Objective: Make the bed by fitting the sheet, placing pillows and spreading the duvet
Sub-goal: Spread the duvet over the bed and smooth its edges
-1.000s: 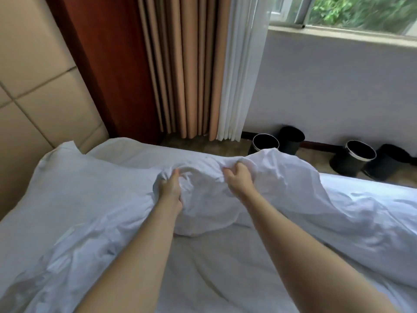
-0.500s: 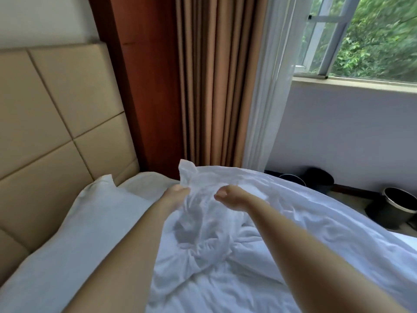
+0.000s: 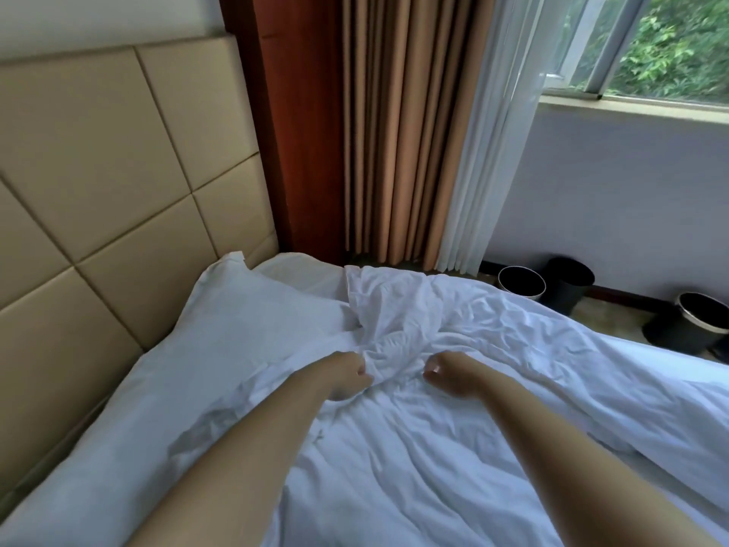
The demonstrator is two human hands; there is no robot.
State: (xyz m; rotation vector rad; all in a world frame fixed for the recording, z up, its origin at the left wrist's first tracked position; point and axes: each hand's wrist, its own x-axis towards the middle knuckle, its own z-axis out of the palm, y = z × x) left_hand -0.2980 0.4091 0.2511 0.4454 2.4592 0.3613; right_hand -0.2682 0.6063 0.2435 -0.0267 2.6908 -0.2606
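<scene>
A padded tan headboard point(image 3: 98, 171) fills the left side. A white pillow point(image 3: 244, 329) lies against it, its long side running along the headboard from near you toward the far edge of the bed.

Your left hand point(image 3: 343, 375) reaches forward just right of the pillow. Its fingers point(image 3: 361, 372) are curled, the tips against a bunched fold of the white duvet point(image 3: 453, 459); whether they pinch the fold cannot be told.

The duvet lies crumpled over the bed. Its top edge meets the pillow and its length stretches away to the right, out of view. One loose corner points away from you toward the brown curtains point(image 3: 394, 132). The bunched fold sits between your two hands.

Your right hand point(image 3: 457, 375) is just right of that fold, low over the duvet, fingers loosely curled and holding nothing.

Farther right, black bins point(image 3: 520, 284) stand on the floor under a window point(image 3: 651, 45) showing green leaves.
</scene>
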